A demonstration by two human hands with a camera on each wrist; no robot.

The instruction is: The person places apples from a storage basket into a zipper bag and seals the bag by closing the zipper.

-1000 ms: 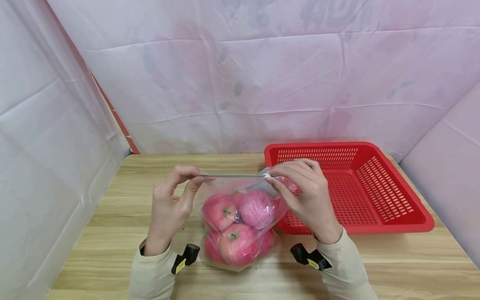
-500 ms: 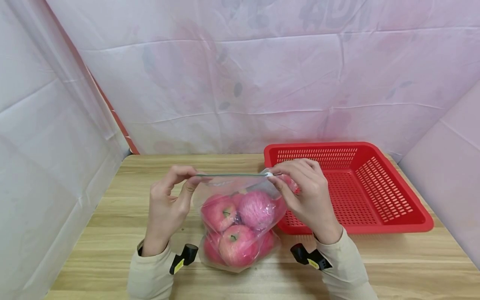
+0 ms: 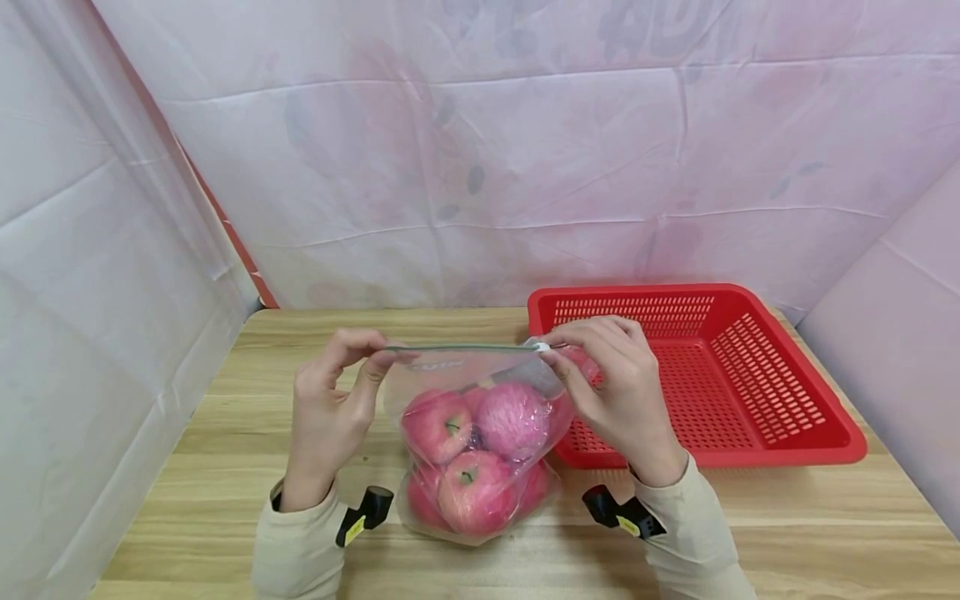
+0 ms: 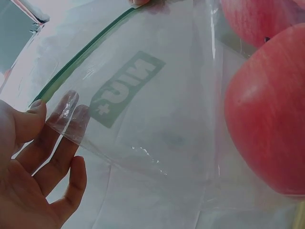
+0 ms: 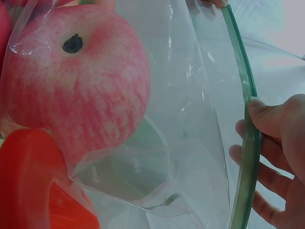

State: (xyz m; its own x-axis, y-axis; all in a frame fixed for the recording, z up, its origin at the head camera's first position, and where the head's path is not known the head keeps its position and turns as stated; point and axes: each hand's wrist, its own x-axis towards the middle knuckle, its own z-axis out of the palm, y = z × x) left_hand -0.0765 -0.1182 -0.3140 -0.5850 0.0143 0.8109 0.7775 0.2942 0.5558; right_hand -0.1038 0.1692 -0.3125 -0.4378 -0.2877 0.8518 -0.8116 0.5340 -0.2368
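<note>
A clear zip-seal bag (image 3: 480, 372) filled with several pink-red apples (image 3: 477, 492) sits on the table in front of me. My left hand (image 3: 333, 408) pinches the left end of its green zip strip (image 3: 457, 347) between thumb and fingers. At the strip's right end my right hand (image 3: 615, 383) has the same kind of pinch. The strip stretches nearly level between both hands, above the apples. In the left wrist view, green printing (image 4: 126, 90) shows through the film, and the fingers lie behind it. The right wrist view shows the thumb on the strip (image 5: 250, 157).
A red perforated plastic basket (image 3: 750, 456) stands on the wooden table (image 3: 217, 467) at the right, its left rim close beside the bag. White and pinkish cloth (image 3: 480, 167) hangs behind the table and along both sides.
My left hand has moved left along the top of the bag, so more of the green strip shows between the hands. My right hand has shifted very slightly right.
</note>
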